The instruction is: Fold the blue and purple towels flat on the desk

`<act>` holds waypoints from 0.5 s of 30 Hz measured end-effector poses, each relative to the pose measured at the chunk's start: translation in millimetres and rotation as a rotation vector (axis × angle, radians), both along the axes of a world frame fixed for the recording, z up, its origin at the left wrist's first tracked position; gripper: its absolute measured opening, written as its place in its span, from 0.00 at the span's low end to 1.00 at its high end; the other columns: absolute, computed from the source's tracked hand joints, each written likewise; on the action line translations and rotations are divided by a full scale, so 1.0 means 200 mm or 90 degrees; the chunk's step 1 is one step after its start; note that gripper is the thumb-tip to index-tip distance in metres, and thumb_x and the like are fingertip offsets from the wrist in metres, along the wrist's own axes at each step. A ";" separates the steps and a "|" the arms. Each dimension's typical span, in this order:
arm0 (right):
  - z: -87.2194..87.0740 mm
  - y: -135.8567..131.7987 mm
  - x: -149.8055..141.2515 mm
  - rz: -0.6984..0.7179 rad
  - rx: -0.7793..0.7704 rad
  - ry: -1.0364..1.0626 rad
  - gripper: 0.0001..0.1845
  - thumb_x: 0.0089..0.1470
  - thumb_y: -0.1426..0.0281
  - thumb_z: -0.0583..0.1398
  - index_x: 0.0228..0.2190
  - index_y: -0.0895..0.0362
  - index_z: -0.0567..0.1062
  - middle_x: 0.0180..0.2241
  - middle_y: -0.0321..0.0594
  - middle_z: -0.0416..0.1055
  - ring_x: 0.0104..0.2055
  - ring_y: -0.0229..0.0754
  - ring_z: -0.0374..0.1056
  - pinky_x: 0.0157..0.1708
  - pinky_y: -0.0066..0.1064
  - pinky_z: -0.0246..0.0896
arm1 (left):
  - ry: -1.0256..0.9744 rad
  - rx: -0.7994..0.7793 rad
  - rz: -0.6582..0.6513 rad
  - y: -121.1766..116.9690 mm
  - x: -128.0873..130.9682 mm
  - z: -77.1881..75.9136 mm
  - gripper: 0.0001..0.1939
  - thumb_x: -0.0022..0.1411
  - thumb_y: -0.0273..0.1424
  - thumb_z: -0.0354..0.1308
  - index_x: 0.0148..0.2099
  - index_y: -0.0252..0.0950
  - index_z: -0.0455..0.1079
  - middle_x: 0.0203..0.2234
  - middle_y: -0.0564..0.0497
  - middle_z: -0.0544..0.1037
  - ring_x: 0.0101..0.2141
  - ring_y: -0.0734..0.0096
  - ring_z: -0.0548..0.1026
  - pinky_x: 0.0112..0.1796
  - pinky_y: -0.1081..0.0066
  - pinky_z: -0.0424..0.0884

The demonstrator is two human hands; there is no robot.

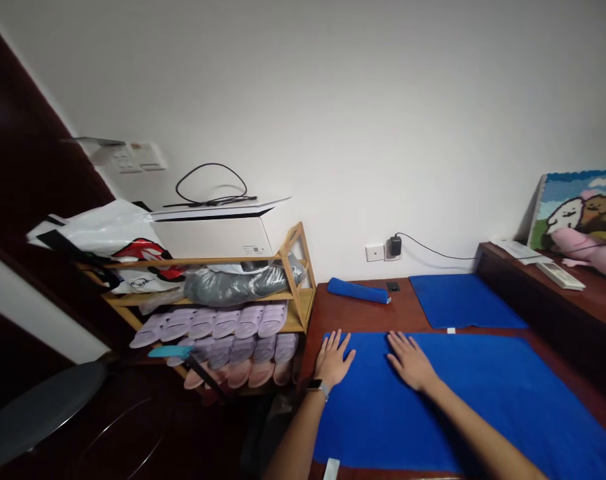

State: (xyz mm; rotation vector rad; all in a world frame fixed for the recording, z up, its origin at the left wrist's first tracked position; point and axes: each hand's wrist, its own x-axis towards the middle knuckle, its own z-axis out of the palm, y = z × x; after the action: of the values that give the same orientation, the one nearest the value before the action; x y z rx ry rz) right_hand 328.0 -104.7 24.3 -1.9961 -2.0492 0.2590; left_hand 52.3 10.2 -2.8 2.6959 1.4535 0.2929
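A large blue cloth lies spread over the reddish-brown wooden desk. Near its far left corner my left hand rests flat with the fingers spread; a watch sits on that wrist. My right hand lies palm down on the same cloth, close to its far edge, fingers stretched out. Neither hand grips anything. Behind them a second blue cloth lies folded flat, touching or nearly touching the large one. A narrow blue cloth, rolled or folded, is by the wall.
Left of the desk stands a wooden rack with several slippers, a white box and a plastic bag. A black plug adapter sits in the wall socket. On the right, a raised shelf holds a remote and pink plush.
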 end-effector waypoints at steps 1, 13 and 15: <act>0.00 0.02 -0.10 0.014 -0.002 0.012 0.36 0.69 0.48 0.41 0.72 0.44 0.53 0.73 0.28 0.48 0.76 0.47 0.43 0.74 0.47 0.36 | 0.002 -0.004 0.005 0.00 -0.03 -0.01 0.33 0.75 0.53 0.40 0.76 0.48 0.54 0.74 0.48 0.55 0.73 0.53 0.52 0.70 0.48 0.48; -0.22 -0.26 0.86 -0.276 -0.069 -0.045 0.43 0.65 0.48 0.39 0.73 0.55 0.53 0.74 0.41 0.48 0.76 0.49 0.40 0.74 0.51 0.36 | 0.003 0.025 -0.001 0.03 -0.14 -0.02 0.33 0.76 0.54 0.40 0.76 0.49 0.52 0.74 0.47 0.54 0.73 0.55 0.52 0.70 0.49 0.48; -0.28 -0.36 1.16 -0.367 -0.086 -0.058 0.45 0.63 0.49 0.37 0.73 0.58 0.52 0.74 0.42 0.48 0.77 0.49 0.39 0.74 0.51 0.36 | 0.009 0.024 -0.002 0.03 -0.14 -0.02 0.33 0.76 0.54 0.41 0.76 0.49 0.52 0.74 0.46 0.54 0.73 0.55 0.51 0.70 0.49 0.49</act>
State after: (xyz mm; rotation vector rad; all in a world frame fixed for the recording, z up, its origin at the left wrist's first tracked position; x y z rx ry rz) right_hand 559.9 -177.6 -31.9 -2.6130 -1.4384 0.1898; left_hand 24.2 16.0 -7.0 2.7351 1.4616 0.3033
